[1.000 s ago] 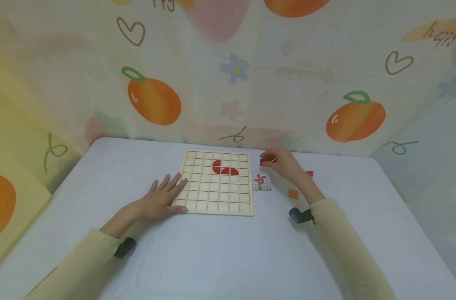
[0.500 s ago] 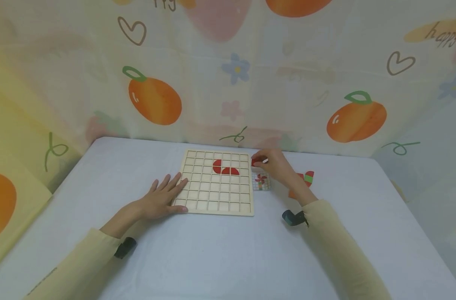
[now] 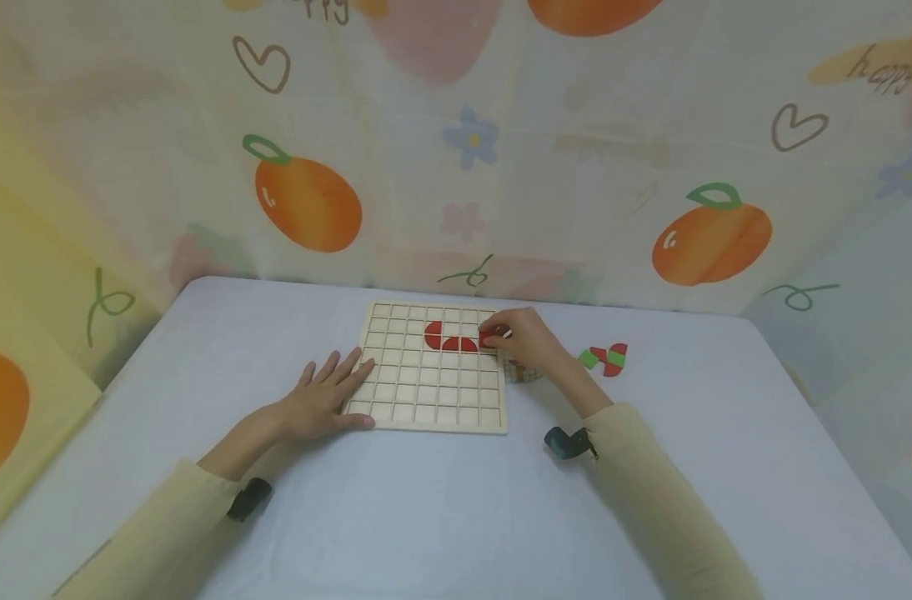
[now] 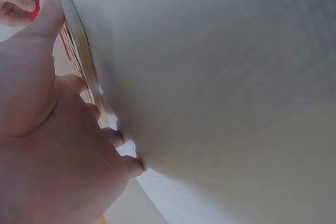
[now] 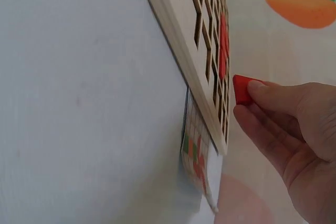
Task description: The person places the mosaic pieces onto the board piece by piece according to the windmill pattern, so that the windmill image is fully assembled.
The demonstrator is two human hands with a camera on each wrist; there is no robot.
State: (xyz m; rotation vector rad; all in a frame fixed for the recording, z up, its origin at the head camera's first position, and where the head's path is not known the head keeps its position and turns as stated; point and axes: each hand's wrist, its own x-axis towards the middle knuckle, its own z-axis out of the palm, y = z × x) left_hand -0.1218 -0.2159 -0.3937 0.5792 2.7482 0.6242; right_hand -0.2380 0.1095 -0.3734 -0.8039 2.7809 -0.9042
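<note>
A wooden grid board (image 3: 426,390) lies on the white table, with red quarter-round tiles (image 3: 433,336) set in a few of its upper cells. My left hand (image 3: 317,402) rests with spread, straight fingers on the board's left edge; the left wrist view shows the palm (image 4: 58,145) and fingertips along that edge. Above the board's upper right part, my right hand (image 3: 527,337) pinches a red tile (image 5: 242,88) between thumb and fingers. In the right wrist view the tile is held just off the grid. Part of its shape is hidden by the thumb.
A small pattern card (image 3: 522,373) lies against the board's right side, partly covered by the right hand. Farther right are several loose tiles, among them a green tile (image 3: 587,359) and a red and green group (image 3: 616,360). A patterned cloth (image 3: 561,192) hangs behind the table.
My right hand has moved left with the red tile, from beyond the card to over the board's upper right cells. Loose tiles behind the arm have come into sight. The left hand stays put.
</note>
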